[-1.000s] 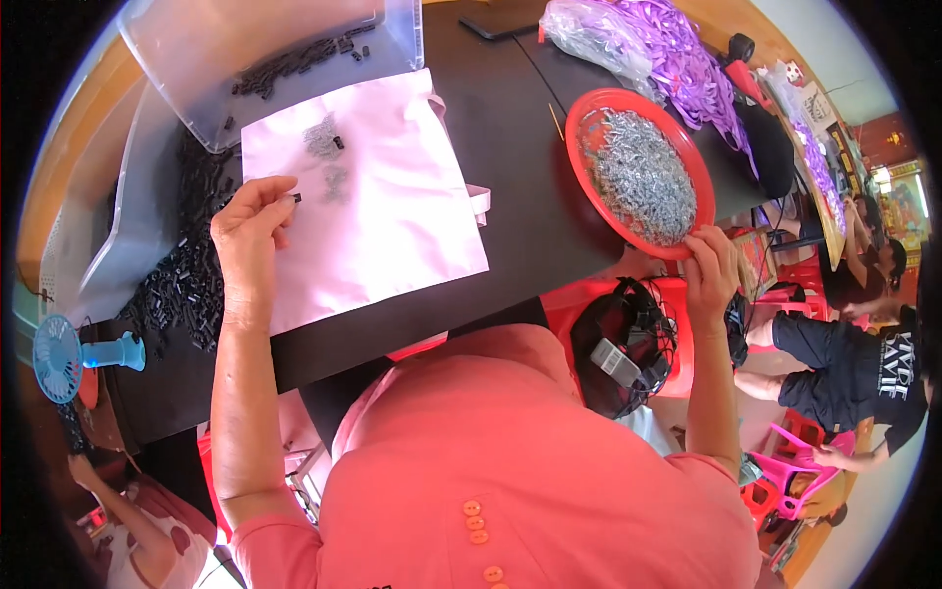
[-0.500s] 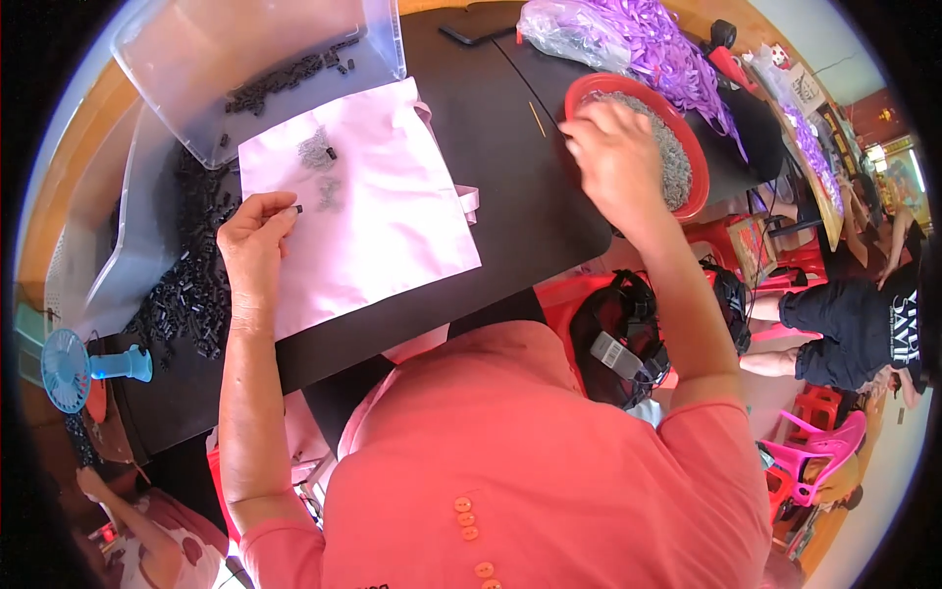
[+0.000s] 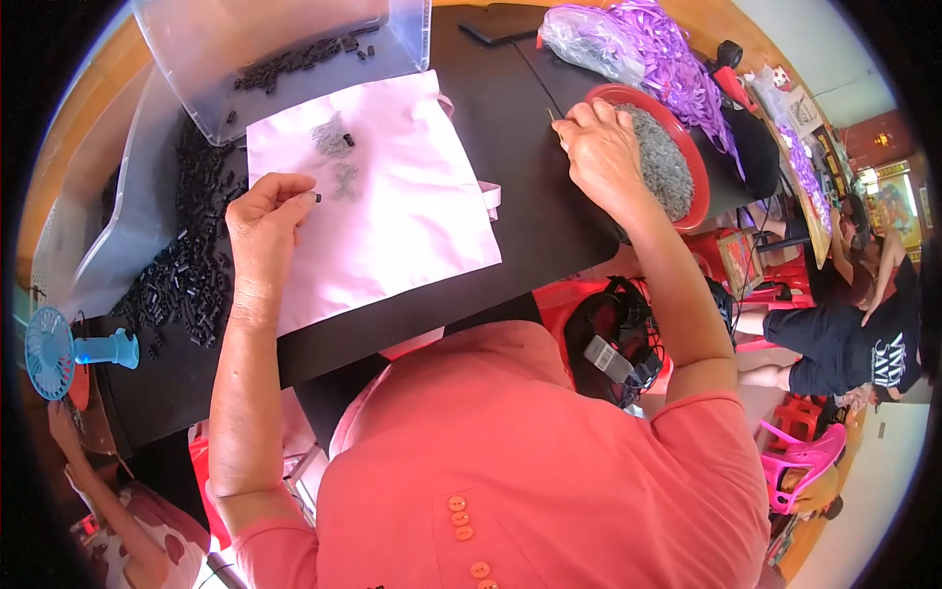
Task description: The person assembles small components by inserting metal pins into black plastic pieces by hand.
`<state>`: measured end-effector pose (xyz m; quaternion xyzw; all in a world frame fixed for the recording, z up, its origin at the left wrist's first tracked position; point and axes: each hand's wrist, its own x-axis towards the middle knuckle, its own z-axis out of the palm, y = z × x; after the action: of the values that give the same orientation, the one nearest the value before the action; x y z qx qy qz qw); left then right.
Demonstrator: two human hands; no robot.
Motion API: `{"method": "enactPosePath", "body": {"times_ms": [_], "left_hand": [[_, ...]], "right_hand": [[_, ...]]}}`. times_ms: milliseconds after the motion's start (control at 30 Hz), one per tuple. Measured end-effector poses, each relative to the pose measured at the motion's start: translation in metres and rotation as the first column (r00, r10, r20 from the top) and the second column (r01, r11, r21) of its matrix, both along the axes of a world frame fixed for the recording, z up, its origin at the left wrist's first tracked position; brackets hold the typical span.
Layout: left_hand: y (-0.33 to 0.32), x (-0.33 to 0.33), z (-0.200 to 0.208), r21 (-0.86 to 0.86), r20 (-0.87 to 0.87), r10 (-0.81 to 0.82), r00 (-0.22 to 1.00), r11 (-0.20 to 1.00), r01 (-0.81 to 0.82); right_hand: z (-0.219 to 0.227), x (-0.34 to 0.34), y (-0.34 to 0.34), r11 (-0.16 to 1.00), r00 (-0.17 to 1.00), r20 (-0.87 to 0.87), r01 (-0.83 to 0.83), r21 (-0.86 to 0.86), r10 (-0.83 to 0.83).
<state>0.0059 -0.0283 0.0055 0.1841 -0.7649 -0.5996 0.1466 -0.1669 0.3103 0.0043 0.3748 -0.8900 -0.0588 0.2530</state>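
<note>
My left hand (image 3: pixel 263 231) pinches a small black tubular piece (image 3: pixel 317 197) between thumb and forefinger, just above a pale pink cloth bag (image 3: pixel 412 226) lying flat on the dark table. On the bag, another black piece (image 3: pixel 348 140) lies beside a small scatter of fine grey bits (image 3: pixel 329 135). My right hand (image 3: pixel 601 152) is lowered beside a red bowl (image 3: pixel 701 187) full of small grey pieces (image 3: pixel 667 162). Its bent fingertips close on a thin yellow stick (image 3: pixel 550 113) on the table; most of the stick is hidden under them.
Many black pieces (image 3: pixel 182 294) are heaped at the left, by a clear plastic bin (image 3: pixel 285 29). Purple ribbons (image 3: pixel 667 59) and a clear bag (image 3: pixel 589 44) lie at the far right. A blue fan (image 3: pixel 49 351) stands at the left edge. Other people sit or stand on both sides.
My right hand has come down from above the bowl's left rim to the yellow stick, covering most of it. My left hand keeps its pinch on the black piece. The view has shifted slightly.
</note>
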Motion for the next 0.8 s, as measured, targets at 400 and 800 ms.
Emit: {"method": "enactPosePath", "body": {"times_ms": [400,800], "left_hand": [[-0.003,-0.001,-0.005,-0.007,-0.025,0.008,1.0,1.0,-0.008],[-0.012,-0.002,-0.002,0.308,-0.049,0.021,0.999,0.951,-0.005]], "right_hand": [[0.002,0.102,0.026,0.958,0.955,0.202,-0.17,-0.229,0.218],[-0.033,0.12,0.052,0.851,0.892,0.065,-0.402,-0.339,0.447]]}}
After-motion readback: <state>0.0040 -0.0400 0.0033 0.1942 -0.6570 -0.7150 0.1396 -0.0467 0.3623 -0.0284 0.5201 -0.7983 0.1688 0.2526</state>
